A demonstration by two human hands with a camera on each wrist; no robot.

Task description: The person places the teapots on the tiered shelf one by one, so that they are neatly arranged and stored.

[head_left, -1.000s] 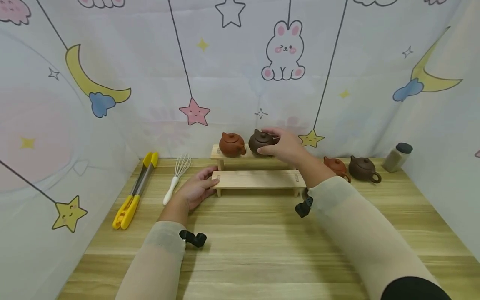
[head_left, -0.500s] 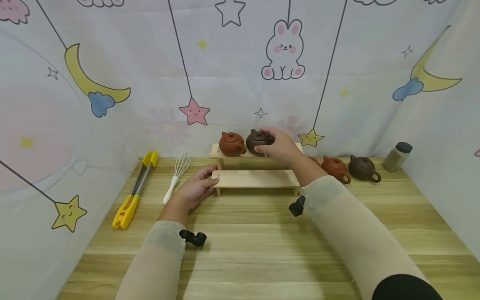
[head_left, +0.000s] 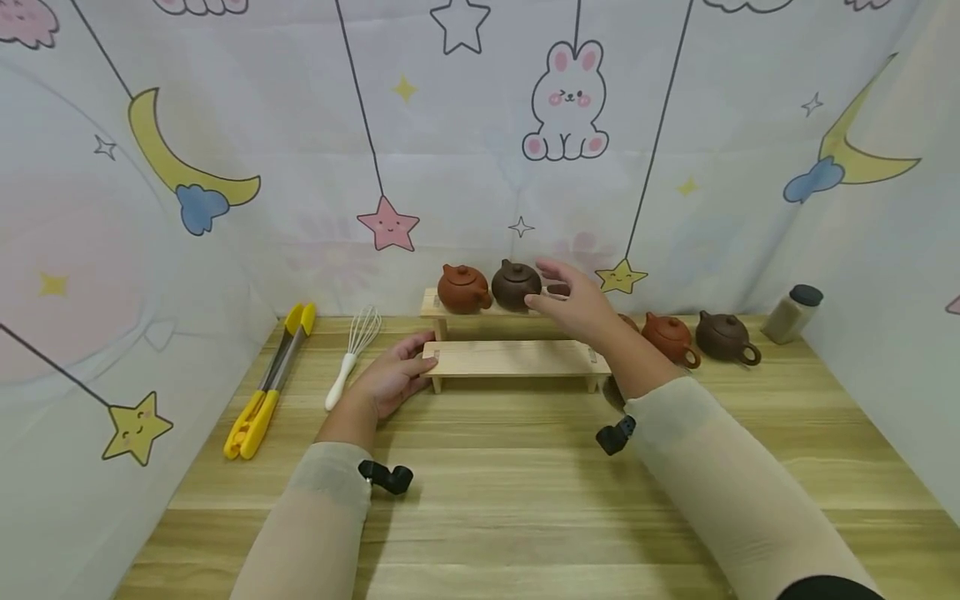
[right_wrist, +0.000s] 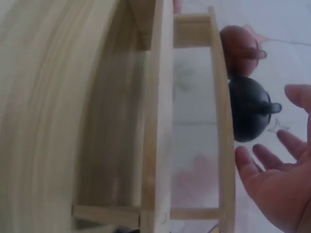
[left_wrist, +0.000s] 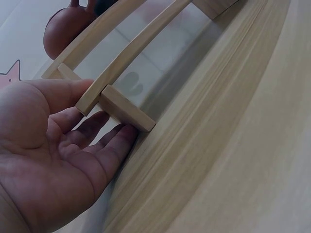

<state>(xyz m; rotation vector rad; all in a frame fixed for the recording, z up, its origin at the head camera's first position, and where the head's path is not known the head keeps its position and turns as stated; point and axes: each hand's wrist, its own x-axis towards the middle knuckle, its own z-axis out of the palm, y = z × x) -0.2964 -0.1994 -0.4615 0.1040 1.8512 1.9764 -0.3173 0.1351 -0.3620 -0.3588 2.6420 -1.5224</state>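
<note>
A person's left hand [head_left: 393,379] pinches the left end of a two-tier wooden stand [head_left: 517,358], probably to steady it, while the right hand [head_left: 579,307], fingers spread, hovers just right of the dark teapot [head_left: 516,287] on the far, upper tier [head_left: 431,302], beside a red teapot [head_left: 461,290].

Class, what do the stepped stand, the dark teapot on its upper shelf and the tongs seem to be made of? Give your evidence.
Stepped stand: probably bare wood, matte; pale, with faint grain.
Dark teapot: likely unglazed clay, low sheen; dull brown surface, though that isn't conclusive.
Tongs: arms apparently smooth metal, grey; yellow tips and grips perhaps plastic or silicone, evenly coloured.
</note>
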